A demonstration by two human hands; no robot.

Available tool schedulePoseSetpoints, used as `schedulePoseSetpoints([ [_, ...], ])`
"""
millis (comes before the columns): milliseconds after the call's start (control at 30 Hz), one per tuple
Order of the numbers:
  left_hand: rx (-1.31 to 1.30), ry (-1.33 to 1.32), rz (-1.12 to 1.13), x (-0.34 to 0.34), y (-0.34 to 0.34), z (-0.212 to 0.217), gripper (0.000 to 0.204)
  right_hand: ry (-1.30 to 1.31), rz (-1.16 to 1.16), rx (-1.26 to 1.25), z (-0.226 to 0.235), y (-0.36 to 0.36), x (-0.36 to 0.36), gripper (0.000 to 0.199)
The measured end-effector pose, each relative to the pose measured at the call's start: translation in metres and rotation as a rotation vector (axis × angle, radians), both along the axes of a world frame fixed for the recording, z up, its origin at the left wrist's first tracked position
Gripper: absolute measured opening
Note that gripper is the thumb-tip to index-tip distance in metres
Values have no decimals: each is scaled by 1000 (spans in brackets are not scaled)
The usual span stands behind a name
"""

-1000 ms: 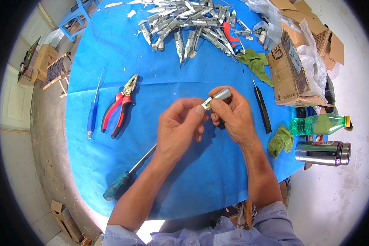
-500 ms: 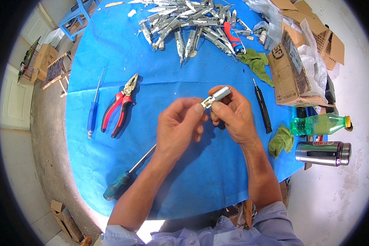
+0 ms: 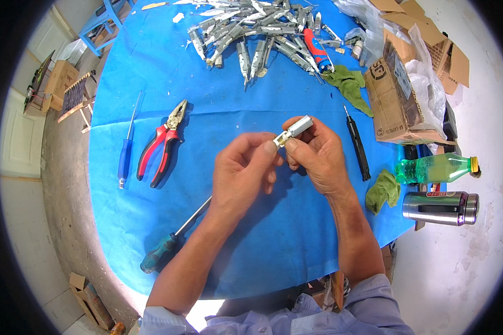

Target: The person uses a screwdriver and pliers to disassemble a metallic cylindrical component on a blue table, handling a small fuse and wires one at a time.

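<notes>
Over the middle of the blue-covered table, both hands hold one small silvery metal cylinder part (image 3: 300, 126), tilted with its thick end up and to the right. My left hand (image 3: 245, 170) pinches the narrow, slotted lower end between thumb and forefinger. My right hand (image 3: 317, 153) grips the thicker barrel, thumb across the front and fingers behind. A bit of brass colour shows in its slot. Beneath my left forearm lies a long screwdriver (image 3: 165, 248) with a teal handle, part of its shaft hidden. At the far side is a pile of similar grey metal parts (image 3: 257, 33).
On the left lie red-black pliers (image 3: 162, 146) and a blue-handled screwdriver (image 3: 126, 159). A black screwdriver (image 3: 358, 146) lies right of my hands, near green cloths (image 3: 383, 191). A green bottle (image 3: 439, 170), a steel flask (image 3: 439, 208) and a cardboard box (image 3: 394, 111) line the right edge.
Almost nothing differs. The metal part has turned slightly in my fingers, and both hands keep their hold in the same place.
</notes>
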State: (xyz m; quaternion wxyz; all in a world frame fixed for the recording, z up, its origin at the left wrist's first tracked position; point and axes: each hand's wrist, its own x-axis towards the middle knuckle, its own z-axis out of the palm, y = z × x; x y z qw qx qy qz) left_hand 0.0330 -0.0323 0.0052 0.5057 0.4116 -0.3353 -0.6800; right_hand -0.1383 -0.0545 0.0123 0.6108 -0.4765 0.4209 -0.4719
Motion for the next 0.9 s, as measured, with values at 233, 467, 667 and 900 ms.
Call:
schedulePoseSetpoints([
  [233, -14, 2, 0, -1, 0, -2, 27, -50, -1, -6, -4, -1, -1, 30],
  [467, -21, -3, 2, -2, 0, -1, 26, -25, -7, -3, -3, -1, -1, 30],
  [667, -25, -14, -4, -1, 0, -2, 27, -15, 7, -26, -3, -1, -1, 29],
  [900, -17, -1, 0, 0, 0, -2, 27, -41, 12, -18, -4, -1, -1, 30],
])
